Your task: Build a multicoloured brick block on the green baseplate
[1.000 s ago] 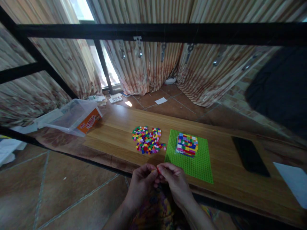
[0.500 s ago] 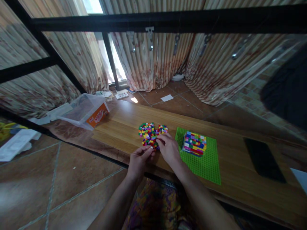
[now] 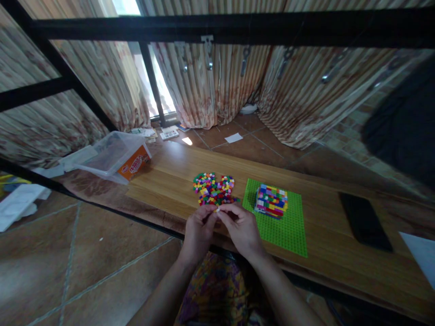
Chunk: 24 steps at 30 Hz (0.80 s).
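My left hand [image 3: 199, 231] and my right hand [image 3: 242, 228] meet just in front of a heap of small coloured bricks [image 3: 214, 189] on the wooden table [image 3: 326, 235]. Both hands are pinched together on a tiny pale brick [image 3: 218, 209] held between their fingertips. To the right, a block built of many-coloured bricks [image 3: 272, 200] stands on a green baseplate [image 3: 285, 228], apart from both hands.
A clear plastic box with an orange label [image 3: 117, 156] lies tipped at the table's left end. A black phone [image 3: 364, 221] and a white sheet [image 3: 423, 256] lie at the right. A black metal frame [image 3: 217, 29] crosses overhead; curtains hang behind.
My right hand reached into the brick heap half a second ago, then drew back toward me. Both hands now pinch a pale brick together where a red one was held before.
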Tool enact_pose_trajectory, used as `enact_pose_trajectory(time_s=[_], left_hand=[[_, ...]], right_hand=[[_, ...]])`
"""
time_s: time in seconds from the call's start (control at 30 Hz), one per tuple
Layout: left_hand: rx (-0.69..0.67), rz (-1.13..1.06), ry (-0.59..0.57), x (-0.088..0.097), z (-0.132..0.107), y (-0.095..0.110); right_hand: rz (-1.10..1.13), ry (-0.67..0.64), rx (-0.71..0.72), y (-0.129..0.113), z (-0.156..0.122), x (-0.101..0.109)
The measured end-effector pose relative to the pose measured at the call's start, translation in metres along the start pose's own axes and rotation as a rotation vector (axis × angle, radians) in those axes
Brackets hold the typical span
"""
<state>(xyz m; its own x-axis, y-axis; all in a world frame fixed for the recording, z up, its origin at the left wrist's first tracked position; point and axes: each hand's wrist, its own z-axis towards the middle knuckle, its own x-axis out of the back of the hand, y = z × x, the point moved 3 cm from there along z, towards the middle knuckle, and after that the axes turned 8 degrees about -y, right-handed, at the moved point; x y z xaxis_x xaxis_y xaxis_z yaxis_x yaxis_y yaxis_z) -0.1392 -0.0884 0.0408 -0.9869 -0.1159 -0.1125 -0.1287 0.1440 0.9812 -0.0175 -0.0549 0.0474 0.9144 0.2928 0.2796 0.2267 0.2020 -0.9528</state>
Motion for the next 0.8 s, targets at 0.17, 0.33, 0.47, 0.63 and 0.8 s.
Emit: enact_pose_trajectory(time_s=[0.17,0.33,0.47,0.63,0.8], left_hand=[[-0.004,0.077,-0.032,0.001,-0.007,0.001],[0.053,0.018,-0.075,-0.004,-0.018,0.006],[0.1,-0.062,-0.133,-0.002,-0.02,0.009],[-0.003,0.106,0.126,0.037,0.009,0.009],[-0.081,0.685,0.226,0.072,0.046,0.007]], right_hand=[[0.054,-0.001,-0.079,-0.004,-0.01,0.007],[0.302,-0.06,-0.242,-0.001,-0.022,0.005],[0.486,-0.093,-0.345,0.008,-0.023,0.001],[0.105,0.083,-0.167,0.018,0.013,0.015],[-0.481,-0.067,-0.027,0.023,0.056,0.013]])
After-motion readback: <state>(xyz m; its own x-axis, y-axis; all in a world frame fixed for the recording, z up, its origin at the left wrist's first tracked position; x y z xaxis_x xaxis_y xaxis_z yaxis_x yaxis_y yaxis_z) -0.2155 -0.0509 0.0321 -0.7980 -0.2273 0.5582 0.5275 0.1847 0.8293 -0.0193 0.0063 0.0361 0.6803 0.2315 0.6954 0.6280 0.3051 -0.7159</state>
